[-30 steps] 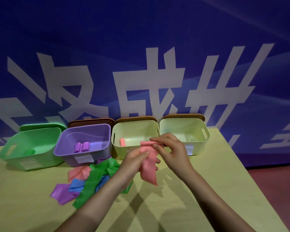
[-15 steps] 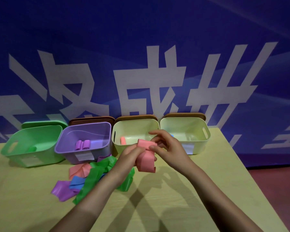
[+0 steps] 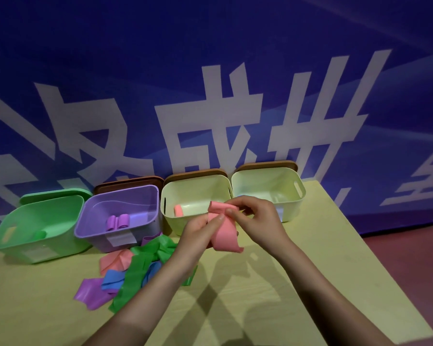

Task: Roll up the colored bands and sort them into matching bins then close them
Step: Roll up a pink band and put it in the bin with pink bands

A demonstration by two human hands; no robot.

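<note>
My left hand (image 3: 200, 228) pinches the pink band (image 3: 224, 233) from the left, thumb on top, and my right hand (image 3: 256, 216) grips its rolled upper end with curled fingers. Band is held in the air above the desk (image 3: 310, 283), just in front of the middle pale-yellow bin (image 3: 195, 193); its loose tail hangs down below the hands. That bin holds one pink roll (image 3: 178, 210). Purple bin (image 3: 118, 216) next on the left has two purple rolls (image 3: 118, 221). Green bin (image 3: 38, 226) far left, second pale bin (image 3: 268, 193) far right. All four open, lids (image 3: 195, 174) stand behind them. Loose pile of bands (image 3: 133, 270) lies on the desk under my left forearm: green, blue, purple, pink mixed together.
</note>
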